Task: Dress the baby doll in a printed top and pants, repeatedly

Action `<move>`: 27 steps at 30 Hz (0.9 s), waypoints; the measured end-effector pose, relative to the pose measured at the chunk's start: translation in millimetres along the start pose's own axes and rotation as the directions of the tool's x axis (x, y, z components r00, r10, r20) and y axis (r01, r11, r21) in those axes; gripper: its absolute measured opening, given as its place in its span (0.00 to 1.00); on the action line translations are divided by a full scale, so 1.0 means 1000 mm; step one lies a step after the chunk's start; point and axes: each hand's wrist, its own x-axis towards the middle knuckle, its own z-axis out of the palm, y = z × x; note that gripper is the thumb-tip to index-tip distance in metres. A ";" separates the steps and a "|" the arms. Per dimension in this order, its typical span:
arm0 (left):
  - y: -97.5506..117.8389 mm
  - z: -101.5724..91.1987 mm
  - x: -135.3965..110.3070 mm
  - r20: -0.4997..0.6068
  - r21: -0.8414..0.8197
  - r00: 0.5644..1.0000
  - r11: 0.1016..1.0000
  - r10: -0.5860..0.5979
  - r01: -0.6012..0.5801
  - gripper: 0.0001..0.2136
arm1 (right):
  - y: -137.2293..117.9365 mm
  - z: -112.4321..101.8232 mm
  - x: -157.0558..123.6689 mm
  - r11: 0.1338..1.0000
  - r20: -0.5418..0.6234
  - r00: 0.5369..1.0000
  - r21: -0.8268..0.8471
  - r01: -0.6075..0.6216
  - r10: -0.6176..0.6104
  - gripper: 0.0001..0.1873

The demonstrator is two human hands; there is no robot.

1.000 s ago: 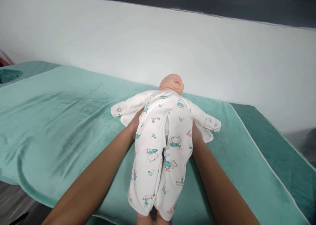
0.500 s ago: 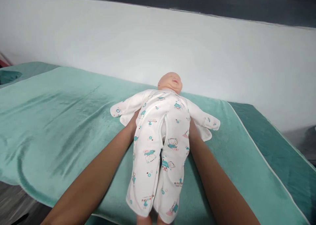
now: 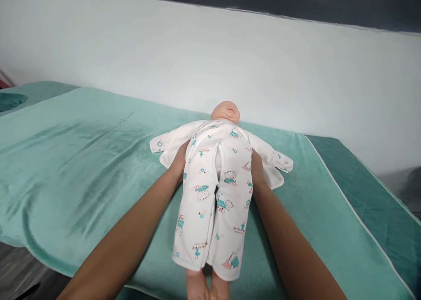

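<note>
A baby doll (image 3: 213, 190) in a white romper with teal cartoon prints lies face up on a teal towel (image 3: 82, 159), head towards the wall. Its bare feet stick out of the trouser legs near the bottom edge. My left hand (image 3: 180, 162) is tucked under the doll's left flank and my right hand (image 3: 256, 168) under its right flank, both gripping the torso. The fingers of both hands are hidden beneath the body; only wrists and forearms show.
The towel covers a padded table with darker teal edges (image 3: 371, 194) on the right. A white wall (image 3: 230, 63) runs close behind the doll's head. Floor shows at the lower left corner.
The doll has slid away from me towards the wall, so its bare feet now show below the trouser legs. Both hands stayed at its sides.
</note>
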 end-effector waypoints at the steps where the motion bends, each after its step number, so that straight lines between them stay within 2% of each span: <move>1: 0.001 0.000 0.000 0.023 -0.030 1.000 1.000 0.000 0.001 0.16 | -0.002 -0.001 0.000 0.999 -0.018 0.999 0.008 -0.040 0.040 0.12; 5: 0.003 0.000 0.000 0.057 -0.065 0.998 0.998 0.006 -0.003 0.21 | -0.004 0.000 0.000 0.974 -0.121 0.971 0.122 -0.192 0.206 0.14; 9: 0.001 -0.001 -0.001 0.047 0.073 0.996 0.994 0.075 -0.079 0.20 | 0.002 0.001 0.000 0.959 -0.134 0.969 0.223 -0.176 0.209 0.15; 12: -0.001 -0.004 0.001 -0.045 0.164 0.993 0.981 0.113 -0.104 0.17 | 0.004 0.001 0.004 0.974 -0.217 0.968 0.215 -0.078 0.126 0.11; 14: -0.002 -0.006 0.007 -0.148 0.217 0.976 0.968 0.159 -0.125 0.15 | 0.003 0.001 0.010 0.985 -0.322 0.947 0.164 0.054 0.001 0.09; 16: 0.000 -0.006 0.018 -0.213 0.284 0.945 0.941 0.248 -0.183 0.15 | 0.001 0.002 0.022 0.981 -0.374 0.920 0.100 0.168 -0.119 0.09; 18: 0.006 -0.005 0.033 -0.194 0.347 0.929 0.907 0.316 -0.237 0.14 | -0.002 0.005 0.037 0.978 -0.300 0.939 0.070 0.196 -0.167 0.09; 20: 0.013 -0.003 0.050 -0.101 0.370 0.950 0.897 0.296 -0.241 0.13 | -0.005 0.008 0.053 0.985 -0.150 0.978 0.071 0.155 -0.143 0.09; 23: 0.023 -0.003 0.071 0.096 0.340 0.988 0.929 0.118 -0.144 0.14 | -0.008 0.010 0.073 0.995 0.031 0.995 0.039 0.089 -0.090 0.12; 25: 0.029 -0.006 0.080 0.226 0.347 0.974 0.934 0.001 -0.082 0.16 | -0.010 0.008 0.082 0.998 0.121 0.990 0.002 0.070 -0.069 0.14; 27: 0.032 -0.011 0.085 0.321 0.375 0.945 0.924 -0.059 -0.070 0.15 | -0.012 0.006 0.087 0.998 0.232 0.970 0.008 0.068 -0.068 0.15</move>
